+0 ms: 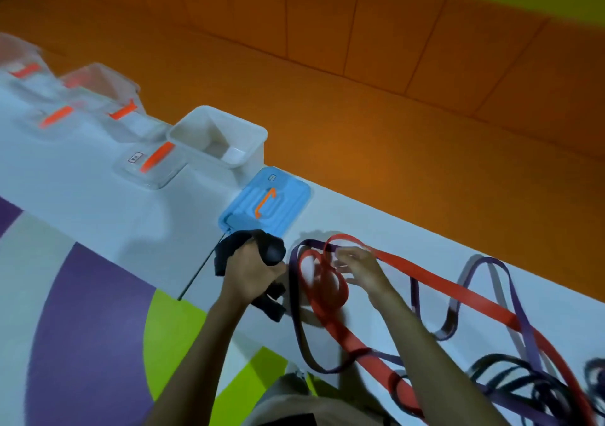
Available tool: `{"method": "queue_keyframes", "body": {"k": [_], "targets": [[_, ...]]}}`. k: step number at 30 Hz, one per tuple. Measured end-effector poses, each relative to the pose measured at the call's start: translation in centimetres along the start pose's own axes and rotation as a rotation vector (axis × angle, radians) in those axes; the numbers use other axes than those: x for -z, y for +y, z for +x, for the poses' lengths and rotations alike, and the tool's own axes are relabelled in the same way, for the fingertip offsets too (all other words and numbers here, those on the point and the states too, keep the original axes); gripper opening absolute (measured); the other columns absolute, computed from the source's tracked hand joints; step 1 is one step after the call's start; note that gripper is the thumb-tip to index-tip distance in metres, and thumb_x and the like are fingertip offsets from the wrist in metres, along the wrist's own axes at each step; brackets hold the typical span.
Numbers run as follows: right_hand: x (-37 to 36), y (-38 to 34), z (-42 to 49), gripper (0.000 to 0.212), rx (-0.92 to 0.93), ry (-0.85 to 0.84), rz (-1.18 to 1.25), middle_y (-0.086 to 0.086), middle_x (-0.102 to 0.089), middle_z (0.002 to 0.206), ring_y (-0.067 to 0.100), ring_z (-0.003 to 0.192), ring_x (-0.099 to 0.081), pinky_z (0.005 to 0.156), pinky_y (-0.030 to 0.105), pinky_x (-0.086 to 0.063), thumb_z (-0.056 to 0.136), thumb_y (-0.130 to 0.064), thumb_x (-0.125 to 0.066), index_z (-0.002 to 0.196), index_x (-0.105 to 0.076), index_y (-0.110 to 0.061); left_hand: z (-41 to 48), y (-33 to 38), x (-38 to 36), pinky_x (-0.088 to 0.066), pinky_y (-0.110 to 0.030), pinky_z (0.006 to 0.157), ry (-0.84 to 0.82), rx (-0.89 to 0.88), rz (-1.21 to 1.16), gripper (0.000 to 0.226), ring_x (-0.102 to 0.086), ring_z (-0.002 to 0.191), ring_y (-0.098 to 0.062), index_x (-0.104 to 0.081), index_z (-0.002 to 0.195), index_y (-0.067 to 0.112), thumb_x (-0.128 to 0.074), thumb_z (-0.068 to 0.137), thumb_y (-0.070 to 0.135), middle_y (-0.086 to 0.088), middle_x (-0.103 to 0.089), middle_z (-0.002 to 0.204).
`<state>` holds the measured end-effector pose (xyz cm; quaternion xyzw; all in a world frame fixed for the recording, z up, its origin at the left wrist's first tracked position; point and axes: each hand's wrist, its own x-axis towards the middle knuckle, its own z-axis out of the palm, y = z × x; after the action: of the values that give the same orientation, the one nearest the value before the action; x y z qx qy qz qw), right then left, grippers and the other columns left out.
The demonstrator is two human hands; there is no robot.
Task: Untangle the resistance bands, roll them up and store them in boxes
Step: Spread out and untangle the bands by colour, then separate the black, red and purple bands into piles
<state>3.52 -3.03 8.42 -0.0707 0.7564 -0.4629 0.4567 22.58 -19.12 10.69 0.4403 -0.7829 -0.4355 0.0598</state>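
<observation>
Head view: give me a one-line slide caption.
Left hand grips a rolled black band; right hand reaches into tangled red band and purple band, open white box nearby.

— What is everything resting on?
— A long white tabletop [98,180].
— What lies along its far edge?
— An open white plastic box [217,137], with a light-blue plastic lid with an orange handle [266,204] just beside it. A clear plastic lid with an orange handle [150,167] lies on its other side, and beyond that are blurred clear containers [98,82].
— And closer?
— A flat red elastic band [425,281] crossing a thin purple elastic band [484,294], and a dark tangle of bands [523,383] at the right.
</observation>
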Motion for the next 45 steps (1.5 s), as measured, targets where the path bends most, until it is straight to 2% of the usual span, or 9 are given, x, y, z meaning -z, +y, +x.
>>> {"method": "queue_keyframes", "body": {"k": [5, 7, 11, 14, 22, 27, 34, 39, 45], "targets": [[0.4, 6.9, 0.4, 0.056, -0.026, 0.011, -0.549, 0.014, -0.060, 0.139, 0.030, 0.125, -0.062, 0.105, 0.038, -0.050, 0.094, -0.023, -0.076, 0.144, -0.054, -0.011, 1.5, -1.4, -0.6, -0.047, -0.026, 0.065, -0.054, 0.009, 0.074, 0.033, -0.064, 0.076, 0.000, -0.059, 0.082, 0.038, -0.069, 0.061, 0.061, 0.020, -0.066, 0.078], [0.1, 9.7, -0.3, 0.085, -0.057, 0.003, -0.638, 0.014, -0.044, 0.150, 0.037, 0.136, -0.053, 0.114, 0.049, -0.046, 0.088, -0.028, -0.082, 0.159, -0.035, -0.022, 1.9, -1.6, -1.3, -0.048, -0.032, 0.076, -0.158, 0.029, 0.122, 0.036, -0.062, 0.081, -0.001, -0.061, 0.084, 0.042, -0.065, 0.057, 0.066, 0.024, -0.065, 0.081], [-1.7, 13.4, -0.5, 0.123, -0.046, -0.025, -0.877, 0.007, -0.014, 0.170, 0.040, 0.153, -0.029, 0.121, 0.061, -0.035, 0.076, -0.060, -0.085, 0.165, -0.004, -0.035, 2.4, -2.2, -3.1, -0.048, -0.051, 0.103, -0.207, 0.072, 0.207, 0.023, -0.064, 0.100, -0.016, -0.066, 0.096, 0.034, -0.080, 0.080, 0.042, 0.016, -0.067, 0.090], [-4.1, 14.2, 0.0, 0.132, -0.014, 0.021, -1.066, 0.008, -0.018, 0.164, 0.035, 0.149, -0.029, 0.116, 0.057, -0.040, 0.067, -0.083, -0.076, 0.164, -0.002, -0.032, 2.5, -2.3, -3.9, -0.046, -0.056, 0.106, -0.142, 0.128, 0.263, 0.028, -0.063, 0.110, -0.025, -0.065, 0.099, 0.028, -0.079, 0.081, 0.044, 0.008, -0.069, 0.097], [-7.9, 16.6, -0.1, 0.119, 0.008, 0.159, -1.121, 0.007, -0.043, 0.149, 0.031, 0.132, -0.049, 0.108, 0.048, -0.044, 0.076, -0.079, -0.070, 0.164, -0.010, -0.026, 1.9, -1.9, -5.5, -0.044, -0.056, 0.110, -0.025, 0.131, 0.274, 0.049, -0.065, 0.116, -0.030, -0.046, 0.121, 0.023, -0.078, 0.086, 0.037, 0.000, -0.070, 0.113], [-5.8, 16.3, -0.2, 0.082, 0.012, 0.228, -1.103, 0.003, -0.059, 0.139, 0.026, 0.124, -0.059, 0.105, 0.042, -0.048, 0.087, -0.060, -0.067, 0.150, -0.032, -0.021, 1.2, -1.5, -6.2, -0.045, -0.057, 0.109, 0.007, 0.069, 0.237, 0.044, -0.066, 0.110, -0.027, -0.047, 0.120, 0.023, -0.076, 0.088, 0.033, 0.005, -0.069, 0.106], [-8.6, 16.1, -1.6, 0.116, -0.058, 0.086, -1.071, 0.010, -0.039, 0.153, 0.036, 0.138, -0.043, 0.114, 0.054, -0.036, 0.075, -0.087, -0.060, 0.161, -0.016, -0.023, 0.7, -1.3, -6.0, -0.051, -0.053, 0.102, 0.059, 0.048, 0.215, 0.042, -0.069, 0.101, -0.028, -0.047, 0.113, 0.023, -0.076, 0.085, 0.030, 0.007, -0.062, 0.096], [-7.6, 15.8, -1.9, 0.060, 0.002, 0.134, -0.949, 0.007, -0.063, 0.129, 0.033, 0.122, -0.063, 0.106, 0.048, -0.049, 0.097, -0.035, -0.064, 0.147, -0.032, -0.033, 0.7, -1.4, -5.5, -0.051, -0.055, 0.102, 0.069, 0.036, 0.201, 0.050, -0.069, 0.106, -0.031, -0.050, 0.125, 0.018, -0.077, 0.084, 0.026, -0.001, -0.071, 0.106], [0.2, 14.6, -1.8, 0.041, -0.124, 0.307, -0.728, 0.011, -0.072, 0.112, 0.034, 0.107, -0.071, 0.100, 0.047, -0.056, 0.101, -0.044, -0.062, 0.126, -0.061, -0.012, 0.8, -0.7, -5.3, -0.054, -0.052, 0.096, 0.054, 0.003, 0.241, 0.060, -0.069, 0.106, -0.035, -0.050, 0.135, 0.015, -0.079, 0.084, 0.028, -0.009, -0.074, 0.111]]}}
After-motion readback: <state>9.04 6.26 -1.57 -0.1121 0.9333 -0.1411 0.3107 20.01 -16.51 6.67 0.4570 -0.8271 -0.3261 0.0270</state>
